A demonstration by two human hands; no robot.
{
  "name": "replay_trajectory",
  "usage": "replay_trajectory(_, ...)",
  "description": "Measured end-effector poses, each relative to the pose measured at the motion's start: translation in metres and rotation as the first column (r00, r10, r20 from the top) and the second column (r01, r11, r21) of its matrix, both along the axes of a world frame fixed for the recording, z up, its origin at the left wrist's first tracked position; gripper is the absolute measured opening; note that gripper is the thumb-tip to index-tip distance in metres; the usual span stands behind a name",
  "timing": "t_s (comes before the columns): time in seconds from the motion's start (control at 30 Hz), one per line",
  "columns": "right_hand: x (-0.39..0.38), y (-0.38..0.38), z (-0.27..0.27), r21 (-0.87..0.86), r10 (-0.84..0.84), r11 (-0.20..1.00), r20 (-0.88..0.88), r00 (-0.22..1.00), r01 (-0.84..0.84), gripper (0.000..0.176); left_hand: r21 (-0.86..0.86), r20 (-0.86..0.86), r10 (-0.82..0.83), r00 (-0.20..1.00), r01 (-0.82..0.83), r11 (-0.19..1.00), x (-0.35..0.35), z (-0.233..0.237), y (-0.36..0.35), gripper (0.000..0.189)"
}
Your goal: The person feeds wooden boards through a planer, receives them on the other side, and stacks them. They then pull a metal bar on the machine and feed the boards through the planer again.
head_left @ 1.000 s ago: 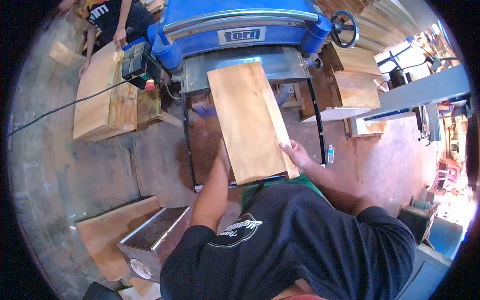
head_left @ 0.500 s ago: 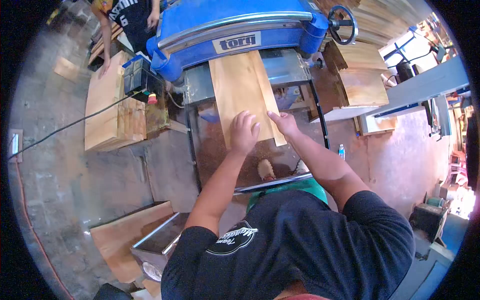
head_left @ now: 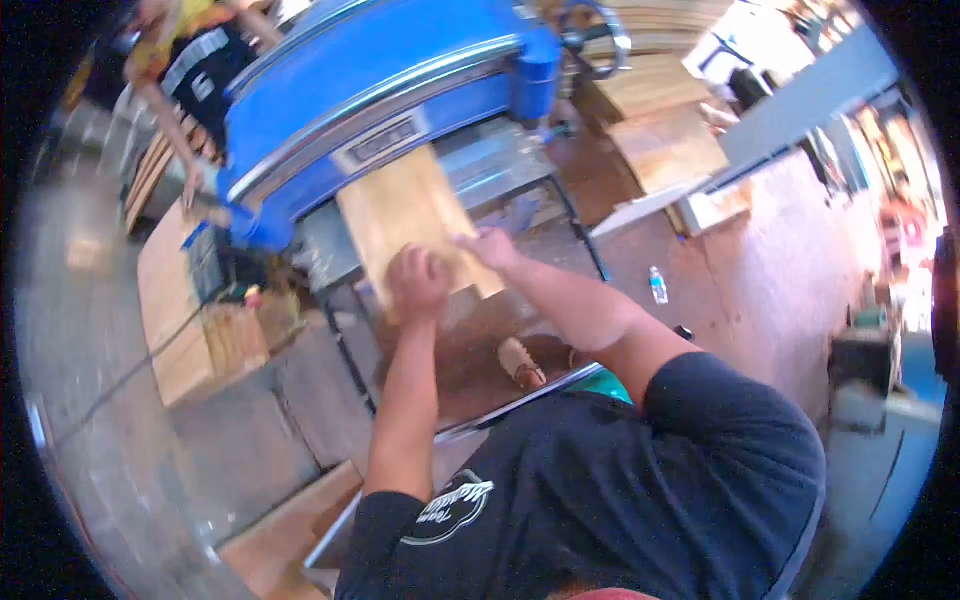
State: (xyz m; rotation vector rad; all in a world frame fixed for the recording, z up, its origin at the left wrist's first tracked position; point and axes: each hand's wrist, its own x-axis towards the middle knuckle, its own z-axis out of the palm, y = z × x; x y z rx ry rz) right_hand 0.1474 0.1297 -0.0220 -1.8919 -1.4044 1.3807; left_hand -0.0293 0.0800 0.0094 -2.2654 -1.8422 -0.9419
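Observation:
A light wooden board (head_left: 405, 205) reaches out from under the blue planer (head_left: 370, 85) towards me, with a narrower strip along its right side. My left hand (head_left: 418, 283) rests on the board's near left part, its fingers blurred by motion. At the right edge, my right hand (head_left: 490, 250) grips the wood with the thumb on top; its lower fingers are hidden. The far end of the board is out of sight inside the machine.
A co-worker in a dark shirt (head_left: 205, 80) stands behind a board stack (head_left: 180, 310) at left. A control box (head_left: 215, 262) sits beside that stack. More boards (head_left: 665, 150) lie at right, near a plastic bottle (head_left: 657, 285) on the floor. A handwheel (head_left: 600, 45) is on the machine.
The view has turned and shifted, so the machine appears tilted and further left. The board reaches less far out of the machine, and both hands are still at it.

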Motion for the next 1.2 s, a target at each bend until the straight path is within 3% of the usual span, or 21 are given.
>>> replay_trajectory(0.03,0.004,0.002,0.021,-0.029,0.084,0.996,0.047,0.995,-0.083,0.060,0.009,0.030,-0.008,1.000,0.008,1.000,0.000,-0.001,0.004,0.025)
replay_trajectory(0.13,0.018,-0.008,0.027,-0.066,0.073,0.995,0.046,0.996,-0.069,0.061,-0.053,0.028,-0.025,0.999,0.027,0.998,-0.003,0.007,0.009,0.025)
replay_trajectory(0.2,0.036,-0.029,0.038,0.201,0.110,0.975,-0.040,0.993,-0.100,0.054,-0.070,0.029,-0.036,0.999,0.038,0.997,-0.002,0.011,0.012,0.025)
replay_trajectory(0.23,0.050,-0.038,0.043,0.204,0.092,0.976,-0.041,0.995,-0.081,0.054,-0.095,0.027,-0.012,1.000,0.014,0.995,-0.002,0.012,0.013,0.024)
replay_trajectory(0.3,0.091,-0.057,0.051,0.208,0.077,0.978,-0.426,0.901,0.015,0.045,-0.128,0.002,-0.004,1.000,0.004,0.992,0.000,0.018,0.014,0.025)
replay_trajectory(0.37,0.139,-0.067,0.061,0.081,-0.056,0.989,-0.590,0.805,0.128,0.029,-0.177,-0.040,0.027,0.999,-0.034,0.984,-0.002,0.017,0.019,0.026)
replay_trajectory(0.47,0.215,-0.058,0.049,0.113,-0.158,0.963,-0.501,0.851,0.245,0.026,-0.162,-0.047,0.003,0.999,-0.011,0.987,-0.007,0.011,0.029,0.027)
replay_trajectory(0.53,0.262,-0.038,0.033,0.038,-0.259,0.944,-0.530,0.808,0.327,0.026,-0.153,-0.071,-0.001,0.997,-0.010,0.988,-0.005,0.011,0.036,0.028)
replay_trajectory(0.67,0.342,0.022,-0.008,0.005,-0.283,0.943,-0.517,0.808,0.334,0.022,-0.098,-0.145,0.036,0.989,-0.051,0.994,-0.003,0.001,0.048,0.028)
replay_trajectory(0.73,0.374,0.059,-0.013,-0.145,-0.485,0.858,-0.547,0.682,0.493,0.025,-0.135,-0.097,0.084,0.992,-0.096,0.986,0.036,0.022,0.049,0.028)
replay_trajectory(0.8,0.405,0.112,-0.058,-0.181,-0.451,0.879,-0.614,0.647,0.441,0.020,-0.500,-0.101,0.245,0.964,-0.262,0.825,0.080,0.040,0.048,0.028)
replay_trajectory(0.83,0.414,0.134,-0.066,-0.203,-0.511,0.837,-0.622,0.593,0.508,0.024,-0.296,0.090,0.135,0.987,-0.103,0.950,0.102,0.023,0.038,0.028)
replay_trajectory(0.9,0.432,0.184,-0.090,-0.212,-0.545,0.803,-0.639,0.542,0.558,0.028,-0.244,0.235,0.080,0.969,-0.021,0.970,0.204,0.051,0.011,0.028)
replay_trajectory(0.93,0.441,0.209,-0.113,-0.138,-0.561,0.792,-0.550,0.619,0.595,0.036,-0.266,0.110,-0.098,0.989,0.124,0.956,0.231,0.053,0.001,0.032)
replay_trajectory(0.97,0.443,0.232,-0.125,-0.059,-0.575,0.782,-0.453,0.681,0.621,0.043,-0.326,0.107,-0.151,0.983,0.179,0.928,0.255,0.033,-0.015,0.034)
replay_trajectory(1.0,0.439,0.242,-0.118,-0.062,-0.557,0.796,-0.464,0.689,0.602,0.043,-0.445,0.122,-0.187,0.975,0.222,0.868,0.281,0.033,-0.027,0.033)
replay_trajectory(1.07,0.436,0.257,-0.091,-0.286,-0.655,0.715,-0.594,0.468,0.638,0.054,-0.488,0.154,-0.200,0.968,0.250,0.836,0.324,0.015,-0.048,0.035)
replay_trajectory(1.1,0.430,0.272,-0.097,-0.257,-0.738,0.629,-0.497,0.458,0.734,0.057,-0.486,0.147,-0.190,0.971,0.238,0.841,0.332,0.007,-0.053,0.035)
replay_trajectory(1.2,0.434,0.278,-0.121,-0.104,-0.711,0.644,-0.446,0.543,0.758,0.051,-0.544,0.035,-0.254,0.966,0.232,0.806,0.346,-0.002,-0.057,0.037)
